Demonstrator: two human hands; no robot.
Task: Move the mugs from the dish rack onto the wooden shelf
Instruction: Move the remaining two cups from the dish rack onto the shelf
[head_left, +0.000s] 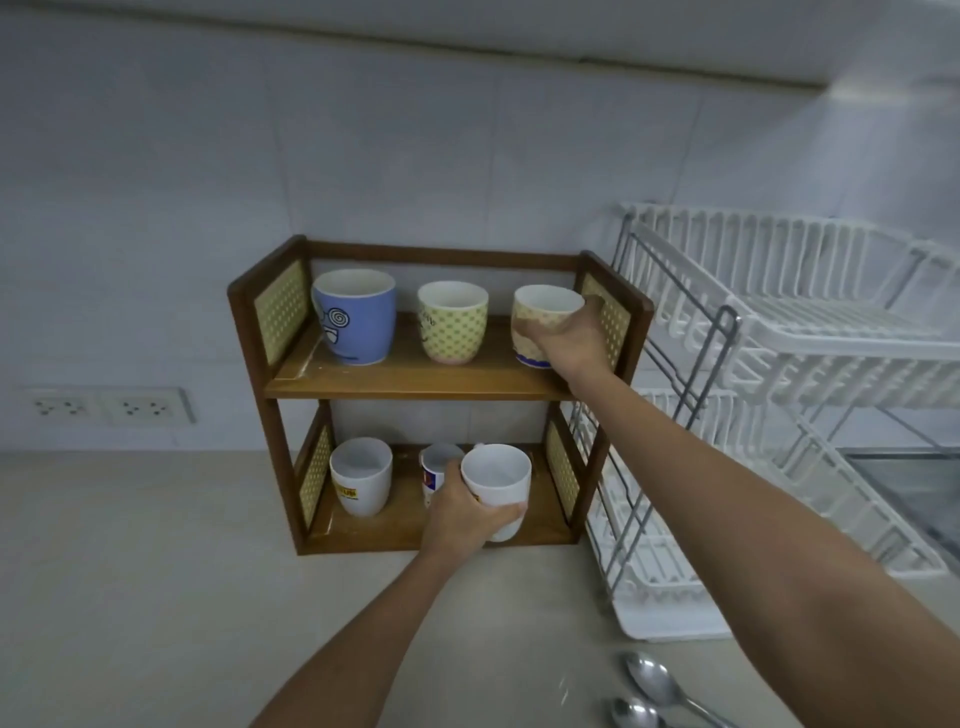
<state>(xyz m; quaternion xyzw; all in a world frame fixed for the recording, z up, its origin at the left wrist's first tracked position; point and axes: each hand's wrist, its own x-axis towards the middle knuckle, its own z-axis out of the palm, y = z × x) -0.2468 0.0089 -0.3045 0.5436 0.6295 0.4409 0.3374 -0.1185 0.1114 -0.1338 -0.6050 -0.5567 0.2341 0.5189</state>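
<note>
A two-tier wooden shelf (415, 382) stands against the wall. On its top board sit a blue mug (355, 317) and a yellow patterned mug (452, 322). My right hand (563, 338) grips a cream patterned mug (540, 314) at the top board's right end. On the bottom board are a white mug with a yellow label (361, 475) and a small mug with a red and blue print (435, 467), partly hidden. My left hand (462, 517) holds a plain white mug (497, 483) at the bottom board's front right. The white dish rack (810, 332) to the right shows no mugs.
Two metal spoons (660, 686) lie on the beige counter at the front right. Wall sockets (109, 405) sit low on the tiled wall to the left. A steel sink (914, 488) shows behind the rack at the right edge.
</note>
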